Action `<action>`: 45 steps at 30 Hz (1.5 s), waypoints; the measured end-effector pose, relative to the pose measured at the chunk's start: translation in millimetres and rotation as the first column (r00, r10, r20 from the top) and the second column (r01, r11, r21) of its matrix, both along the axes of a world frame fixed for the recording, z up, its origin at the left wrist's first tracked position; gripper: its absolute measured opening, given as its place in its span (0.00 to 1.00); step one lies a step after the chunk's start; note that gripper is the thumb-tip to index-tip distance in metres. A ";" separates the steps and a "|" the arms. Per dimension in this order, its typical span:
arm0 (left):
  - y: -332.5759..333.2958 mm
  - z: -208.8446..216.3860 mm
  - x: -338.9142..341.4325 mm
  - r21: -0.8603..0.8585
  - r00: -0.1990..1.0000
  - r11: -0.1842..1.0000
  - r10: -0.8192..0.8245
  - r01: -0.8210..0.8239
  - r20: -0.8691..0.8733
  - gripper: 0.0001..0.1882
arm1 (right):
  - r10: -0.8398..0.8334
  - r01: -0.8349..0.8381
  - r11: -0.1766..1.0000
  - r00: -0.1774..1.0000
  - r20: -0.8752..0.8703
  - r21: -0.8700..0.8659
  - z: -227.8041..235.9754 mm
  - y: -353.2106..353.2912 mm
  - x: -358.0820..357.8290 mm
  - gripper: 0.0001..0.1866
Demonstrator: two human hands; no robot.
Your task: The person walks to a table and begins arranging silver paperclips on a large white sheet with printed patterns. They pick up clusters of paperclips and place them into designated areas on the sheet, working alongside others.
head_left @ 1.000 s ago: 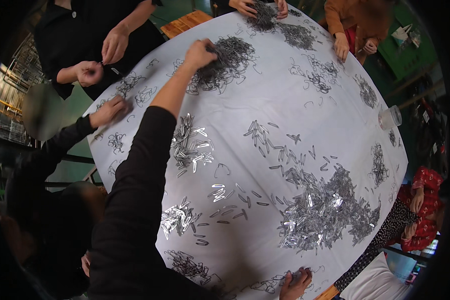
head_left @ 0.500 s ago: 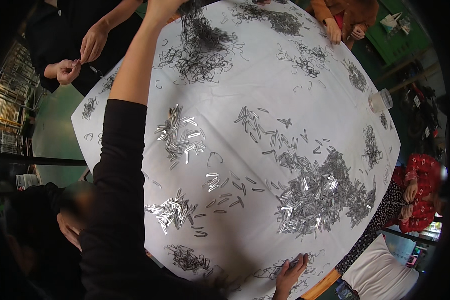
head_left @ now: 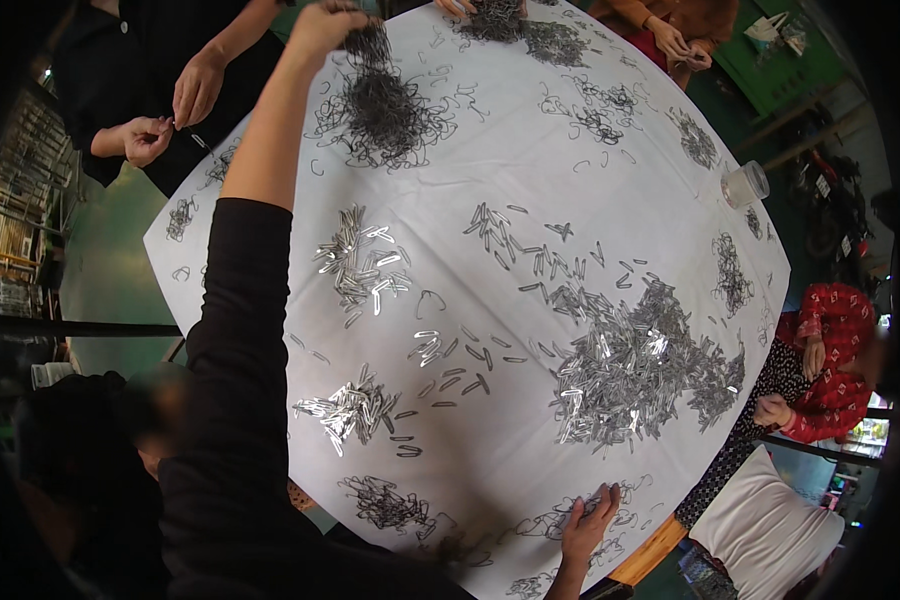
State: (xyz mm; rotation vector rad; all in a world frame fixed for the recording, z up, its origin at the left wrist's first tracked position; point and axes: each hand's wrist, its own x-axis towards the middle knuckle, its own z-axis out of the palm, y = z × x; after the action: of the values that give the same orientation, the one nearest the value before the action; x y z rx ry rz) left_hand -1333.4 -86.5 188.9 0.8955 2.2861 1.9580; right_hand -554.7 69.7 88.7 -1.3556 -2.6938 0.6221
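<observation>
The round desk (head_left: 530, 180) under its white cloth fills your view, strewn with metal bits. The big heap of shiny silver clips (head_left: 635, 365) sits toward your right side, smaller silver clusters (head_left: 360, 262) nearer the middle. At the far edge lies the dark wire pile (head_left: 385, 105), and your left hand (head_left: 325, 25), arm stretched right across, is pinched shut on a tuft of dark wires (head_left: 368, 45) lifted just above that pile. Your right hand (head_left: 588, 520) lies flat at the near edge, fingers spread on thin wire loops (head_left: 560, 520). A clear plastic cup (head_left: 745, 184) stands by the right rim. Other people's hands (head_left: 170, 110) work at the far left.
</observation>
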 end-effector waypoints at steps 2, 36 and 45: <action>-4.6 22.8 -6.6 0.060 0.994 0.992 0.113 -0.114 0.013 0.10 | -0.004 0.004 1.000 1.000 -0.018 0.007 -0.7 -1.1 -1.2 0.26; 45.4 43.7 30.3 -0.105 0.982 0.976 0.186 -0.189 -0.034 0.10 | -0.018 0.020 1.000 0.995 -0.103 0.010 -9.3 -2.0 10.5 0.27; 37.3 73.8 31.2 -0.013 0.995 0.997 0.072 -0.071 0.062 0.13 | -0.035 0.035 0.999 0.994 -0.103 0.000 -10.1 -1.5 12.2 0.27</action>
State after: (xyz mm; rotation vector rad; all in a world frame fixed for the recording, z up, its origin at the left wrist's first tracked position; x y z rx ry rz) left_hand -1302.2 -49.1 262.6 0.7499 2.3229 1.9695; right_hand -542.6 68.2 78.6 -1.3287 -2.5837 0.6672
